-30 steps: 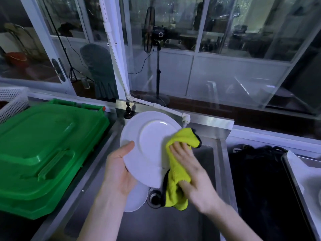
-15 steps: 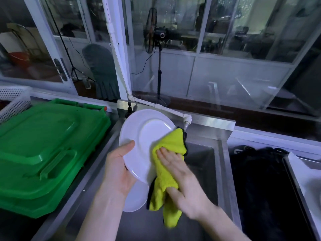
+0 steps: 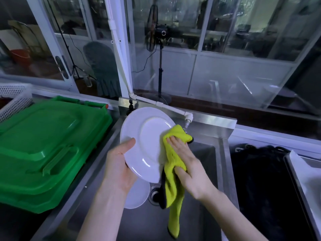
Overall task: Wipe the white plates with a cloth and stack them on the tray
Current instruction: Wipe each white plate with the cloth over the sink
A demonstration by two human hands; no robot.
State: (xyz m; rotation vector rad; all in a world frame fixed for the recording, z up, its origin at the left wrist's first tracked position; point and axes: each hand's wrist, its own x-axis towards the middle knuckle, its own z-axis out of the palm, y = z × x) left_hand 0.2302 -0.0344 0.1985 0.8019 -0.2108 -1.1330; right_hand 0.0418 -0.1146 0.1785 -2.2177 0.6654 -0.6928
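Note:
A white plate is tilted up over the steel sink. My left hand grips its left rim, thumb on the face. With my right hand I press a yellow cloth against the plate's right edge, and the cloth's tail hangs down into the sink. Low in the sink, mostly hidden under my left wrist, lies a second white plate. At the far right edge is a metal tray holding something white.
A green plastic crate lid fills the counter on the left, with a white mesh basket behind it. A white tap pipe reaches over the sink's back. Something dark fills the basin on the right.
My right hand and the cloth slid from the plate's middle to its right edge. The plate stays tilted in my left hand.

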